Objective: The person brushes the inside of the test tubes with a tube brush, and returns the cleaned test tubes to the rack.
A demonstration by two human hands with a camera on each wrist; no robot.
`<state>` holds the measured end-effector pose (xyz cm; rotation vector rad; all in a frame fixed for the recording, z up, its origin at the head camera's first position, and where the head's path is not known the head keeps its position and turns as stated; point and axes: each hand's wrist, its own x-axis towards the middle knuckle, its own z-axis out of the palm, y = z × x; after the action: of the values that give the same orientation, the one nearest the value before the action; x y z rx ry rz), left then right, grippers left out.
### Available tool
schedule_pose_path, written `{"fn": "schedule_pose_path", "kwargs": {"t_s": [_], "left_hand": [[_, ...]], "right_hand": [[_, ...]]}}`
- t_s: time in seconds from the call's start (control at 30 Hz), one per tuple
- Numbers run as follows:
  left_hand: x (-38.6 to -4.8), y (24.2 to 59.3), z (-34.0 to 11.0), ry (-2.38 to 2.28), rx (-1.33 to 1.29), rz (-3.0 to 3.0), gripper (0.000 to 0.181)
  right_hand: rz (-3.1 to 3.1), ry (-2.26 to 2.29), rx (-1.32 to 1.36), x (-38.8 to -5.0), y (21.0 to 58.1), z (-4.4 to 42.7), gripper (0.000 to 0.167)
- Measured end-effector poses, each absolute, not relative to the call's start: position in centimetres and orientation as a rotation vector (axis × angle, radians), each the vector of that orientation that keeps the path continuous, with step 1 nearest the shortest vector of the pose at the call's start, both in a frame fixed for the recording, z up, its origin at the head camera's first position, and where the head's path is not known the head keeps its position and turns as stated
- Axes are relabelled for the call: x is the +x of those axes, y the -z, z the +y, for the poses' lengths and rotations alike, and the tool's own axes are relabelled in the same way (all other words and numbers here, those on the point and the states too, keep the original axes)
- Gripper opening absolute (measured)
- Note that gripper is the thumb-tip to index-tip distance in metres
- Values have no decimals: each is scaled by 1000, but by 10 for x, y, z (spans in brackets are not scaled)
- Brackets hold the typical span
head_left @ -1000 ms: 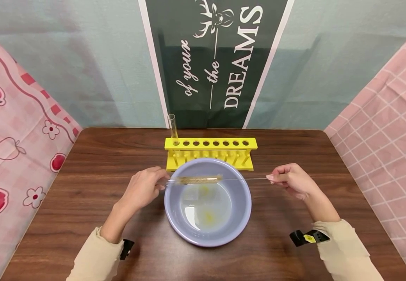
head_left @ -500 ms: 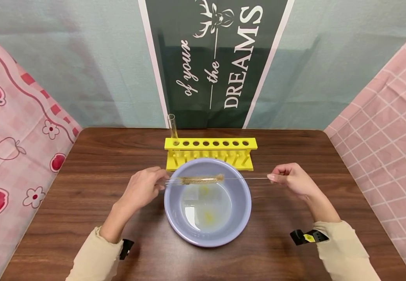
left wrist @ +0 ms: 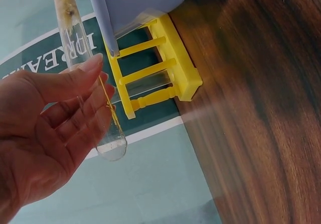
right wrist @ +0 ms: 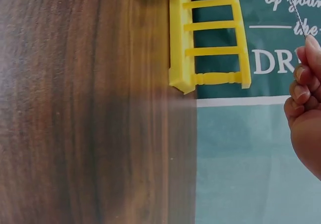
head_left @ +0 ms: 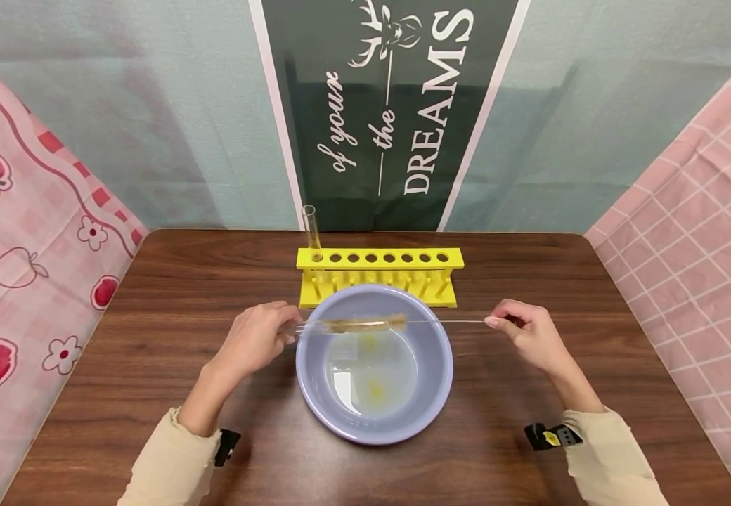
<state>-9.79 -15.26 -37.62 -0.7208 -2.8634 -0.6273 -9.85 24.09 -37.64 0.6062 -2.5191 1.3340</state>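
Note:
My left hand [head_left: 263, 336] grips a clear glass test tube [left wrist: 111, 146] near its rounded closed end. The tube lies level above the lavender basin [head_left: 374, 437], its mouth toward the right. Inside it sits a test tube brush [head_left: 365, 325] with tan bristles, some of which stick out past the mouth. Between thumb and fingertips my right hand [head_left: 526, 330] pinches the brush's thin twisted wire handle [right wrist: 296, 10]. Shallow water [head_left: 356, 372] stands in the basin. In the right wrist view only the wire shows, not the bristles.
Directly behind the basin is a yellow test tube rack [head_left: 379, 258]. Another glass test tube [head_left: 311, 228] stands upright in its leftmost hole. All this is on a dark wooden table [head_left: 169, 295] bordered by cloth hangings.
My right hand has moved slightly to the right, and the brush has slid a little further out of the tube's mouth. The left hand stays nearly still.

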Motion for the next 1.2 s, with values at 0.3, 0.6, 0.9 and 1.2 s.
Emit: {"fn": "schedule_pose_path", "kwargs": {"t_s": [0.3, 0.6, 0.9, 1.2], "left_hand": [[-98, 377, -153, 624, -717, -2882, 24], [-97, 377, -152, 610, -707, -2866, 26], [-96, 376, -153, 626, -714, -2869, 26], [-95, 376, -159, 620, -709, -2862, 25]], "right_hand": [[-2678, -1369, 498, -106, 393, 259, 18], [-2770, -2059, 141, -116, 381, 267, 22], [-2653, -2446, 192, -125, 374, 278, 31], [-2830, -1916, 350, -124, 381, 287, 21]]}}
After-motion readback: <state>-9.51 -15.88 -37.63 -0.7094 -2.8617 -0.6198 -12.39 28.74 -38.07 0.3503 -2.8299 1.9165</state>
